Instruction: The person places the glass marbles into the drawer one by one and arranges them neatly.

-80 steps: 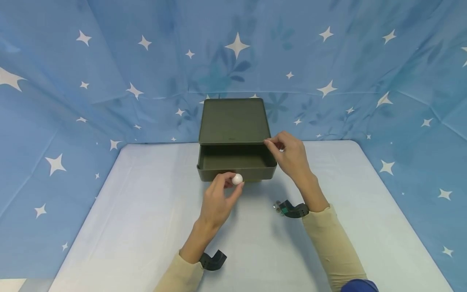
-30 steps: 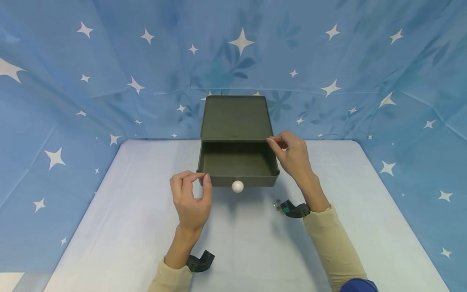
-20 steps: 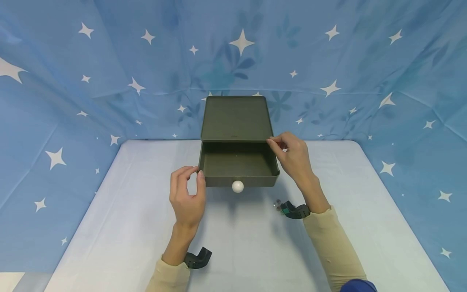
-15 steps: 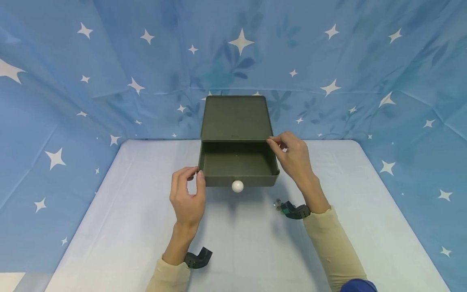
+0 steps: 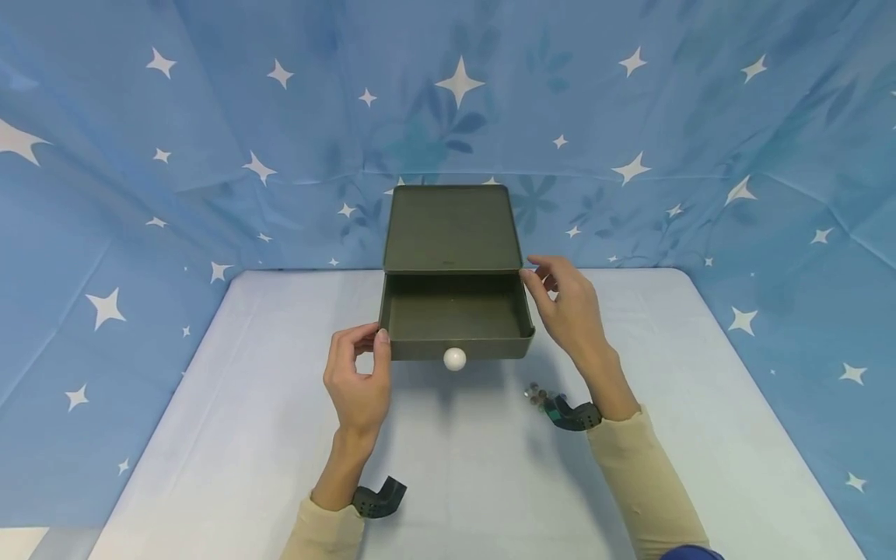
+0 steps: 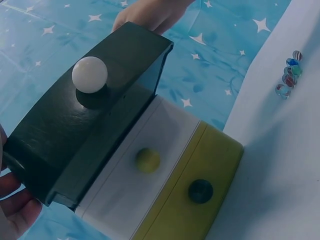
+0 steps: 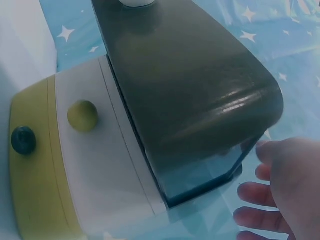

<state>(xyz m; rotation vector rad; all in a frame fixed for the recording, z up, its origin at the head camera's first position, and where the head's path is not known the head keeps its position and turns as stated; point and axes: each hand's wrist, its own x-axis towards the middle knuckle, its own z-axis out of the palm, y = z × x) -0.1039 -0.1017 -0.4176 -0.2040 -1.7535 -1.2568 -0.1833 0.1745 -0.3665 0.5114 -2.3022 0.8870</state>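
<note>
The top drawer (image 5: 420, 350) of a small drawer cabinet (image 5: 453, 229) is pulled out toward me, showing its bare dark green inside. A round white knob (image 5: 455, 359) sits mid-front on it. My left hand (image 5: 358, 385) pinches the drawer's left front corner between thumb and fingers; the left wrist view shows these fingers (image 6: 22, 215) at the drawer's edge. By the cabinet's right side, near the top's front corner, my right hand (image 5: 570, 307) holds nothing, thumb and fingers parted. Below, a white drawer (image 7: 102, 165) with a yellow-green knob and a yellow drawer (image 7: 37, 195) are pushed in.
Several glass marbles (image 5: 535, 394) lie on the white tabletop (image 5: 462, 482), right of the cabinet's front and close to the right wrist's camera mount (image 5: 575, 416). A blue star-printed cloth (image 5: 280, 117) hangs behind the cabinet and along both sides.
The top drawer has come further out. My left hand let go of the white knob and moved left to the drawer's corner. My right fingers spread and drew slightly right from the cabinet's top.
</note>
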